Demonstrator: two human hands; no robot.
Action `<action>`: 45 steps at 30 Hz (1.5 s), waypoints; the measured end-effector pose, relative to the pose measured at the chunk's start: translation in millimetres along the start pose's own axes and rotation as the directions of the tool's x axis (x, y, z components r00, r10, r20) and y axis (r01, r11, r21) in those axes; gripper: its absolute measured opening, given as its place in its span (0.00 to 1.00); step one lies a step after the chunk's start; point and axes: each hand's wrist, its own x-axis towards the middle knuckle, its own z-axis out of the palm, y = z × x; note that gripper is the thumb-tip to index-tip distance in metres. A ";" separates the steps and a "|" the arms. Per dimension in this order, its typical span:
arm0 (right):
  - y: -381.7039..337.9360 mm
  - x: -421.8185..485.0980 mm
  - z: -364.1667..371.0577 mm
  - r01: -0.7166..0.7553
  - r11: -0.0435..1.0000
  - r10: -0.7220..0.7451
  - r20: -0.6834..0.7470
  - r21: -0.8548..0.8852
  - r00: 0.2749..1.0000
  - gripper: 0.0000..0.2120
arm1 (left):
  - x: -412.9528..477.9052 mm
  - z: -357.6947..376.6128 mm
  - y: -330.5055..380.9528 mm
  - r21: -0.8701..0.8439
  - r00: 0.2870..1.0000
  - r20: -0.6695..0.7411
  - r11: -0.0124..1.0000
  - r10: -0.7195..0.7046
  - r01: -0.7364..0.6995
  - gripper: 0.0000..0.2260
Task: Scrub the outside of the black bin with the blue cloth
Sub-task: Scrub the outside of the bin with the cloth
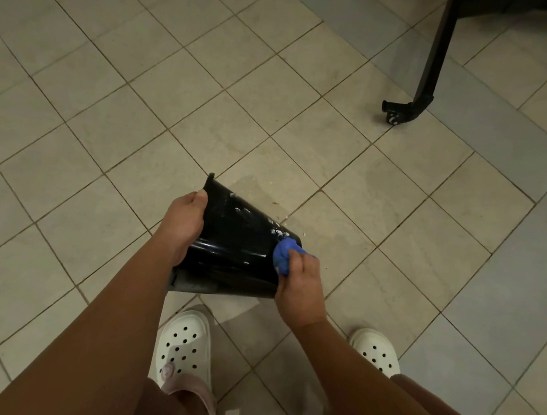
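1. Position of the work. We hold the black bin (237, 247) on its side above the tiled floor (142, 90), just beyond the white clogs (185, 344). Its rimmed open end points left and far. Its narrower base end points right.
2. Left hand (183, 221). It wraps the wall just beside the rim, with the thumb lying on the upper side. The fingers underneath are hidden.
3. Right hand (300, 285). It closes round the balled blue cloth (283, 254) and presses it against the wall at the base end.
4. Condition of the wall. Patches of white foam (278, 231) lie on the far upper side between the two hands. The rightmost patch is just beside the cloth. We judge the scrub to be partly done.
5. Stroke. We recommend running the cloth from the base end towards the rim in overlapping passes, through each foam patch, with firm pressure from the palm.
6. Rotation. The underside is out of view. We should turn the bin with the left hand so that each unscrubbed band comes up under the cloth.
7. Grip. The wall looks glossy and wet and may slip. We should clamp the left hand firmly and brace the bin against each push.
8. Footing. The tile just beyond the bin looks damp and speckled, so we place our feet with care.
9. Clearance. A black castor leg (409, 110) stands far right, well apart from the work.
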 end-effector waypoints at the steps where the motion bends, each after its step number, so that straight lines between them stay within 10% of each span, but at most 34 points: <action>1: -0.1 -2.6 1.0 0.037 0.999 -0.037 0.002 0.010 0.999 0.21 | -0.4 -0.1 1.2 -0.003 1.000 0.003 1.000 -0.001 0.001 0.17; 21: 5.1 3.6 11.3 -0.037 0.974 0.040 -0.007 0.225 0.999 0.22 | 5.9 -9.0 2.8 -0.126 0.971 0.061 0.963 -0.232 0.238 0.17; 29: -13.0 -0.5 18.1 0.236 0.960 -0.226 -0.081 0.149 0.971 0.19 | 8.2 1.4 3.2 0.060 0.998 -0.010 0.996 -0.067 0.067 0.21; 45: -7.9 17.4 9.5 0.092 0.993 -0.081 -0.135 0.079 0.987 0.18 | 11.5 0.7 -5.1 0.066 0.997 -0.073 0.998 0.008 -0.003 0.18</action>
